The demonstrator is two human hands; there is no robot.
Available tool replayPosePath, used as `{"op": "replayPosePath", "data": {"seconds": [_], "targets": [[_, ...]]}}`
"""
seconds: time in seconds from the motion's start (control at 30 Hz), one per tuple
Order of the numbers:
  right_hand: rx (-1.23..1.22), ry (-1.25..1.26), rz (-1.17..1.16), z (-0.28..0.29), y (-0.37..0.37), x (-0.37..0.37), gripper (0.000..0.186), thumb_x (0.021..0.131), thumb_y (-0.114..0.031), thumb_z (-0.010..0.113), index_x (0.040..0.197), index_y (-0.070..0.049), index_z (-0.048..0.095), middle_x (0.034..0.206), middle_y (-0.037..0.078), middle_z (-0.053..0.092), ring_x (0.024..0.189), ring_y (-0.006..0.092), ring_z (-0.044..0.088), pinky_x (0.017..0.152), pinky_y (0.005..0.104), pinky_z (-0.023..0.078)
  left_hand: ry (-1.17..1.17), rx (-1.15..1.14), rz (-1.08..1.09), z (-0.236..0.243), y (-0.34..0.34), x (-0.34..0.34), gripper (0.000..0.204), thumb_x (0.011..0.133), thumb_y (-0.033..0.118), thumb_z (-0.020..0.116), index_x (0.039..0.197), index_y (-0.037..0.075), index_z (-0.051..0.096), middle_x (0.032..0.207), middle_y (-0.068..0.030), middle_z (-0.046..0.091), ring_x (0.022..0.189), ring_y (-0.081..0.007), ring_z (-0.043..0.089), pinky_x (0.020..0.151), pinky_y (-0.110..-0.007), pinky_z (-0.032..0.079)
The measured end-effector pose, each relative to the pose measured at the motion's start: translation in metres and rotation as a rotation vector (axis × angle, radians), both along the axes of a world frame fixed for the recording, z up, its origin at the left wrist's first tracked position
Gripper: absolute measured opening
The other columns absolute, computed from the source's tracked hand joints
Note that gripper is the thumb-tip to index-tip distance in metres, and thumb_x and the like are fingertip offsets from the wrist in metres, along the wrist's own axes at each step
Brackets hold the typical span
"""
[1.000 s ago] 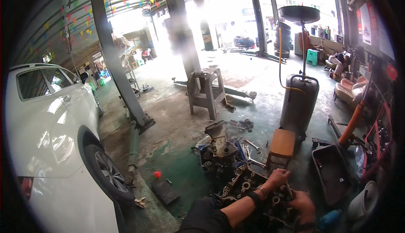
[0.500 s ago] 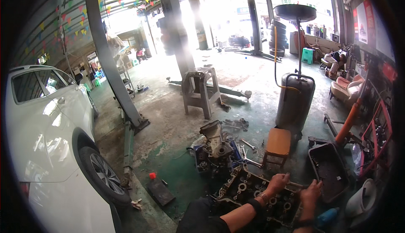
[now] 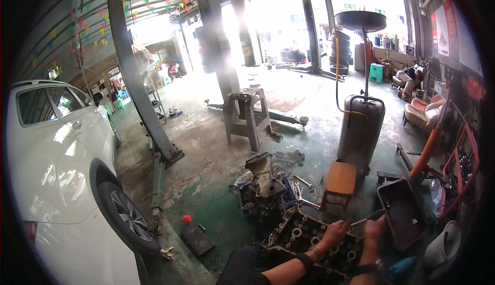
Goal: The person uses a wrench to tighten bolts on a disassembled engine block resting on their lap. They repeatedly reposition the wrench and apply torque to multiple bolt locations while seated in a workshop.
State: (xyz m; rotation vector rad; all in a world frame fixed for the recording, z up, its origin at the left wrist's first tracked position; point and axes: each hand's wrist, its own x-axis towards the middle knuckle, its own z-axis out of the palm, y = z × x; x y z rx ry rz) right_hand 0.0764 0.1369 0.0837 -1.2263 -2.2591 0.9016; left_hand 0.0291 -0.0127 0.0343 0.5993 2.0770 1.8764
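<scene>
A large dark metal engine part (image 3: 297, 232), with round openings and a pale machined edge, lies low in front of me. Over its right side, my left hand (image 3: 337, 232) is closed on one end of a pale rod-like tool (image 3: 360, 222). My right hand (image 3: 375, 227) is closed around the tool farther right, beside the black oil tray. A dark, narrow part shows above that hand; whether it belongs to the tool I cannot tell. Just beyond the engine part, a second dirty engine assembly (image 3: 265, 174) stands on the floor, with several wrenches (image 3: 309, 202) beside it.
A brown-topped stool (image 3: 340, 176) and black oil tray (image 3: 402, 207) stand at right, near a white bucket (image 3: 443, 243) and blue bottle (image 3: 401, 267). Farther off are a grey step stool (image 3: 246, 117) and tall oil drainer (image 3: 361, 130). A white car (image 3: 62, 182) fills the left.
My hands have shifted slightly, the right one moving a little left and up. The tool now slants upward to the right, and a dark part shows above the right hand.
</scene>
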Motion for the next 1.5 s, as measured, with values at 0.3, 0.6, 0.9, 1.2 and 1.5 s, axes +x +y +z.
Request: {"op": "replayPosePath", "data": {"seconds": [0.3, 0.6, 0.9, 1.2, 1.5], "targets": [[-0.312, 0.065, 0.333, 0.067, -0.059, -0.018, 0.096, 0.081, -0.031, 0.074, 0.15, 0.006, 0.018, 0.141, 0.033, 0.041, 0.128, 0.0428, 0.047, 0.104, 0.0433, 0.042, 0.146, 0.054, -0.186, -0.021, -0.01, 0.006, 0.032, 0.095, 0.023, 0.063, 0.116, 0.003, 0.049, 0.1, -0.011, 0.062, 0.087, -0.0125, 0.056, 0.077, -0.034, 0.049], [0.038, 0.056, 0.703, 0.07, -0.109, -0.03, 0.098, 0.072, -0.035, 0.082, 0.142, 0.01, 0.03, 0.121, 0.032, 0.058, 0.117, 0.0405, 0.057, 0.097, 0.0405, 0.047, -0.37, 0.633, -0.477, 0.007, -0.031, 0.032, 0.043, 0.097, 0.017, 0.056, 0.135, 0.005, 0.04, 0.124, -0.0089, 0.054, 0.112, -0.0157, 0.052, 0.096, -0.031, 0.044], [0.211, -0.149, 1.023, 0.078, -0.154, -0.006, 0.055, 0.08, -0.054, 0.068, 0.102, -0.003, 0.07, 0.1, 0.019, 0.068, 0.097, 0.0354, 0.064, 0.091, 0.0414, 0.048, -0.332, 0.553, -0.588, -0.006, -0.072, 0.046, 0.042, 0.096, 0.015, 0.055, 0.135, 0.005, 0.041, 0.124, -0.0088, 0.053, 0.114, -0.0159, 0.052, 0.097, -0.03, 0.043], [0.282, -0.329, 1.109, 0.079, -0.135, 0.034, 0.04, 0.085, -0.044, 0.064, 0.081, -0.005, 0.072, 0.086, 0.018, 0.069, 0.096, 0.0363, 0.063, 0.099, 0.043, 0.042, -0.063, 0.515, -0.521, -0.018, -0.058, 0.009, 0.042, 0.095, 0.013, 0.054, 0.135, 0.004, 0.043, 0.125, -0.0087, 0.052, 0.115, -0.0161, 0.051, 0.098, -0.03, 0.042], [0.515, -0.08, 0.995, 0.063, -0.103, 0.05, 0.02, 0.07, -0.025, 0.076, 0.08, -0.008, 0.073, 0.078, 0.011, 0.069, 0.082, 0.0291, 0.066, 0.089, 0.0412, 0.045, 0.274, -0.033, -0.438, -0.012, -0.032, -0.03, 0.031, 0.088, 0.02, 0.067, 0.11, 0.004, 0.054, 0.104, -0.0109, 0.064, 0.098, -0.0291, 0.063, 0.078, -0.038, 0.049]]}}
